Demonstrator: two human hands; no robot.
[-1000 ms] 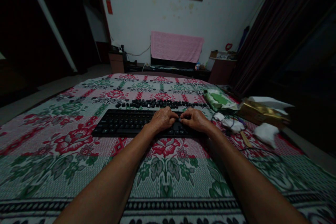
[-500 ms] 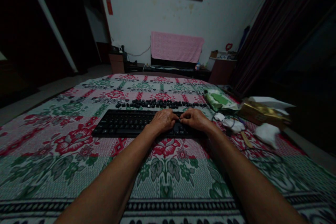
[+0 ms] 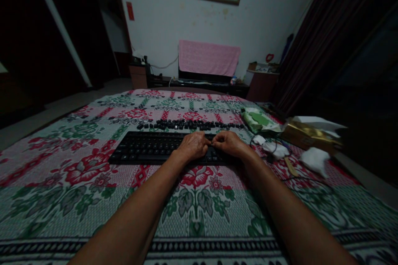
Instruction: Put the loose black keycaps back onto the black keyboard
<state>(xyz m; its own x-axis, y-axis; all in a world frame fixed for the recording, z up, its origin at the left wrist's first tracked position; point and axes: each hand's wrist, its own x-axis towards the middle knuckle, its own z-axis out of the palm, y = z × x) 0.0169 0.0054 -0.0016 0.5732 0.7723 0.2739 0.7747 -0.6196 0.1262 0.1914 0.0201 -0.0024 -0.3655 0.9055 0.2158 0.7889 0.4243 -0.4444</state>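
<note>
A black keyboard [image 3: 146, 145] lies flat on the flowered cloth, its right part covered by my hands. My left hand [image 3: 193, 145] rests over the keys right of the middle, fingers curled and the index finger reaching toward the other hand. Close beside it, my right hand [image 3: 228, 143] has thumb and fingertips pinched together over the keyboard. Whatever sits between those fingertips is too small and dark to make out. Just behind the keyboard, many loose black keycaps [image 3: 189, 124] are spread in a long row.
On the right lie a green-and-white tissue pack [image 3: 259, 120], a golden box [image 3: 306, 134] with paper sticking out, crumpled white tissue [image 3: 315, 160], a small yellowish stick [image 3: 291, 167] and a black cable [image 3: 314, 180]. The patterned cloth [image 3: 77, 198] covers the table.
Both hands stay at the same spot on the keyboard, with only slight finger movement. The whole view has shifted slightly.
</note>
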